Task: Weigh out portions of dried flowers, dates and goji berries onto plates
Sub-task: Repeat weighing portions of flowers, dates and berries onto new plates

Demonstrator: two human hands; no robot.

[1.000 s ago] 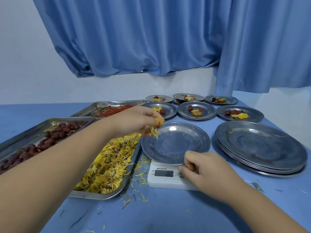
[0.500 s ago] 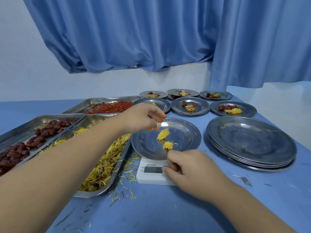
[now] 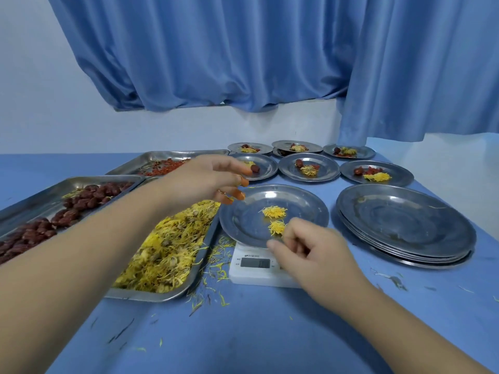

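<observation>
Dried flowers (image 3: 272, 211) on plate (image 3: 248, 221), blue table (image 3: 256, 333), blue curtain (image 3: 243, 49), white wall (image 3: 40, 103)

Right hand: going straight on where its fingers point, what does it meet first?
The right hand would probably meet the nearer dried flower clump on the plate on the scale; depth is unclear.

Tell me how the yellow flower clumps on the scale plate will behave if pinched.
The flower clumps look like thin dry strands, so probably very light and crumbly. Loose petals strewn by the tray suggest they shed when handled. The plate overhangs the small scale, so pressing its rim may tip it.
</observation>
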